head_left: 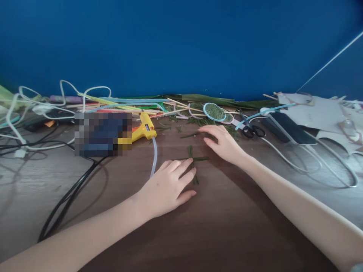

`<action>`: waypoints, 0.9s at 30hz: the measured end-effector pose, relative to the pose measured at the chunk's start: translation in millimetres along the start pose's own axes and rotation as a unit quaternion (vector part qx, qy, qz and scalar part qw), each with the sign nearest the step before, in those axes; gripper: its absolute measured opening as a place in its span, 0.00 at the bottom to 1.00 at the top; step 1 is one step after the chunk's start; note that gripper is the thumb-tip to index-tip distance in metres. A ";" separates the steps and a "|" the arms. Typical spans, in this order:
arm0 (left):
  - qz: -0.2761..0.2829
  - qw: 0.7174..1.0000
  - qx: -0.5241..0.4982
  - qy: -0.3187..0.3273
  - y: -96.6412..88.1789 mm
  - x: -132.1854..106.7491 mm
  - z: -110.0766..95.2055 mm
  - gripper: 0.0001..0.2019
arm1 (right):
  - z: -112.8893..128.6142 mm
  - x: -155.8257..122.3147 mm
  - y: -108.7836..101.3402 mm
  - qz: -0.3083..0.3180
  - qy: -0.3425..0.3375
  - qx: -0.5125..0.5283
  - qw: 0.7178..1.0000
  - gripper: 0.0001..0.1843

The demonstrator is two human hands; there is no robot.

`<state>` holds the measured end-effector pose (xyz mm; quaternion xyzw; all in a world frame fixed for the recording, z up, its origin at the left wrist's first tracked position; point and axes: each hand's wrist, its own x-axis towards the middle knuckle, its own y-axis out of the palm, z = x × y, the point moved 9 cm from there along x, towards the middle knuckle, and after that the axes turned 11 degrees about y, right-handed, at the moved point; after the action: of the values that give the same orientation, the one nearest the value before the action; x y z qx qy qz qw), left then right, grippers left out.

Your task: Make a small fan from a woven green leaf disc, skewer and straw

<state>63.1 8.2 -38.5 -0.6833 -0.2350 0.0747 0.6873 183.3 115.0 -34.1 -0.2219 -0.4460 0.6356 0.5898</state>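
My left hand lies low over the table with its fingers spread. Its fingertips rest on or just above crossed strips of green leaf, hiding part of them. Farther back and to the right is my right hand, with thumb and forefinger apart. The forefinger's tip meets the end of a thin leaf strip lying on the table; whether it touches the strip I cannot tell. A yellow hot glue gun with a glue stick trailing from it stands beyond my left hand.
Black-handled scissors, a phone and white cables lie to the right. At the back are wooden sticks, coloured straws, leaf scraps and a blue-rimmed hoop filled with green. Black cords run along the left; a blue wall stands behind.
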 end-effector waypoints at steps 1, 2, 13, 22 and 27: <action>0.001 1.000 0.000 -0.001 0.4 -0.1 0.2 0.21 | -0.2 0.2 2.7 0.001 -0.009 -0.022 1.000 0.17; 0.003 1.000 -0.001 -0.001 1.0 -0.1 0.3 0.21 | -0.5 0.4 5.6 0.007 -0.013 -0.039 0.999 0.18; 0.006 1.000 0.001 0.005 1.9 0.8 -1.0 0.21 | -8.5 4.1 -6.5 -0.054 0.013 -0.014 0.998 0.07; 0.001 1.000 0.000 0.002 3.4 -0.3 0.4 0.21 | -20.9 1.8 -33.8 -0.160 0.061 0.072 0.983 0.08; -0.003 1.000 -0.001 0.005 2.5 0.3 0.2 0.21 | -24.2 -0.6 -40.6 -0.171 0.083 0.125 0.974 0.05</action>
<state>63.8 8.7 -40.9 -0.6837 -0.2336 0.0696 0.6878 225.4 118.0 -12.7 -0.1188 -0.3433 0.5556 0.7479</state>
